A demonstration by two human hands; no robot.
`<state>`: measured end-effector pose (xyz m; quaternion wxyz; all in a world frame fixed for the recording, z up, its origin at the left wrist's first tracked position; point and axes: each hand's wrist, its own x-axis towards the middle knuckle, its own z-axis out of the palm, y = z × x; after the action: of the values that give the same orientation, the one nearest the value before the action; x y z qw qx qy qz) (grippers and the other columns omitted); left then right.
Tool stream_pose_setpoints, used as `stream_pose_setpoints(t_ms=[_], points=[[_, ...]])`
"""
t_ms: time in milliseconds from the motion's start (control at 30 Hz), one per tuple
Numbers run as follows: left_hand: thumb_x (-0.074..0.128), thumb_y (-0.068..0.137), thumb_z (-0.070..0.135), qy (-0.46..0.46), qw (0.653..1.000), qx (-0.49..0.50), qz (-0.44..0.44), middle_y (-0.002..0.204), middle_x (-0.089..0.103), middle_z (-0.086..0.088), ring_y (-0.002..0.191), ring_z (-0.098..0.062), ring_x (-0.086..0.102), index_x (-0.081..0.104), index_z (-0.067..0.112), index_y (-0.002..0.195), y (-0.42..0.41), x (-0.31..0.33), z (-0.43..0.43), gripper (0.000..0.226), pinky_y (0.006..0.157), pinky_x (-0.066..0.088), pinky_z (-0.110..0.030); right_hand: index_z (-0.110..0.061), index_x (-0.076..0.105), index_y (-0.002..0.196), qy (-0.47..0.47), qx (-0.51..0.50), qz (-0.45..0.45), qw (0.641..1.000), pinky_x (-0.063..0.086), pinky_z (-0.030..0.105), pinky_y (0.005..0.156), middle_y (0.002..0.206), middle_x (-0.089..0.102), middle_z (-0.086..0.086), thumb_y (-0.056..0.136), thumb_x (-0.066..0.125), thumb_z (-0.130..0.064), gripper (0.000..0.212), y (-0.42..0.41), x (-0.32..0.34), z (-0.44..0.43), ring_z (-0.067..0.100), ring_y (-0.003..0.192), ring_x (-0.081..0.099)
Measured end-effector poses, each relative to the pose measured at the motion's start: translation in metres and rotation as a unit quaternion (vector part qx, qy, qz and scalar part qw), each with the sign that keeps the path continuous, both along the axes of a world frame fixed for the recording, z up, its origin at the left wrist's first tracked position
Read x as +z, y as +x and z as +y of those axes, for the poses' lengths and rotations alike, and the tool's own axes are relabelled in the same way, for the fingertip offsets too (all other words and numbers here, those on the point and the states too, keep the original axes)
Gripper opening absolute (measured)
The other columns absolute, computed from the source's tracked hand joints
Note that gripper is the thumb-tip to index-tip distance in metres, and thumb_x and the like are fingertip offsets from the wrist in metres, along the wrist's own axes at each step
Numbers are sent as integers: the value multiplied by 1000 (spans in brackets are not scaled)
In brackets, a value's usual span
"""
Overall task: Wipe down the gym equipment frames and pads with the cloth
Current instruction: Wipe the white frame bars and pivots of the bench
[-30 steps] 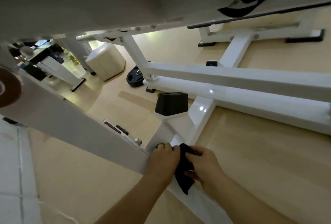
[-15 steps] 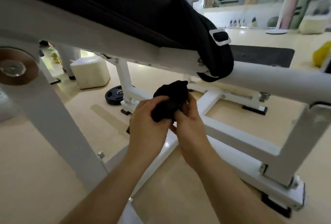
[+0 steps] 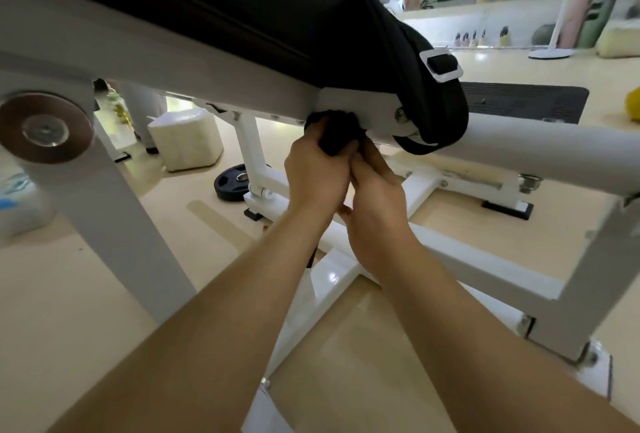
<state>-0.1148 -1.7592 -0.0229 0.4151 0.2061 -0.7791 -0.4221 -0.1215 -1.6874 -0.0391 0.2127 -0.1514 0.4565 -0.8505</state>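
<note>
A bunched black cloth (image 3: 334, 133) is pressed up against the underside of the white bench frame (image 3: 194, 65), just below the black pad (image 3: 263, 6). My left hand (image 3: 317, 173) grips the cloth from the left. My right hand (image 3: 375, 186) holds it from the right, its fingers tucked under the bunch. Both hands touch each other. The white round bar (image 3: 547, 152) runs to the right of them.
A white upright leg (image 3: 114, 221) with a brown disc (image 3: 45, 127) stands at left. White base rails (image 3: 446, 249) cross the beige floor below. A black weight plate (image 3: 233, 181), a white pouf (image 3: 185, 140) and a black mat (image 3: 526, 100) lie further back. People stand in the background.
Both hands rose with the cloth from the low floor rail to the frame under the pad. The view tilted up with them.
</note>
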Motion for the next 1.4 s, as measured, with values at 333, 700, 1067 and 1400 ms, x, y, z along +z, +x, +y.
stream_pose_setpoints(t_ms=[333,700,1067,1400], points=[[63,81,5,-116,989,-61,61,93,70,17,89,2,63,74,22,100,-2,-5,30,28,81,48,-11,-21,66,118,-118,71,-159,978,56,35,83,111,70,-9,96,52,-25,26,-7,-18,29,14,108,63],[65,77,9,155,983,-3,99,82,74,9,82,-10,70,76,26,92,-15,6,22,25,79,57,-28,-31,61,125,-34,41,-38,998,49,41,98,121,65,-11,99,46,-23,31,-3,-3,18,2,113,58],[78,74,31,184,966,114,144,86,67,7,81,-11,63,63,18,90,-35,16,5,26,65,41,-11,-50,50,128,6,60,32,998,53,37,92,123,63,-18,100,44,-23,39,-6,-5,12,4,112,61],[69,86,42,399,915,-51,21,76,70,-1,53,-9,64,68,7,100,-30,20,12,38,42,45,-12,-51,36,139,76,32,109,991,49,14,79,135,45,-12,95,45,-20,55,2,-3,21,-7,101,53]])
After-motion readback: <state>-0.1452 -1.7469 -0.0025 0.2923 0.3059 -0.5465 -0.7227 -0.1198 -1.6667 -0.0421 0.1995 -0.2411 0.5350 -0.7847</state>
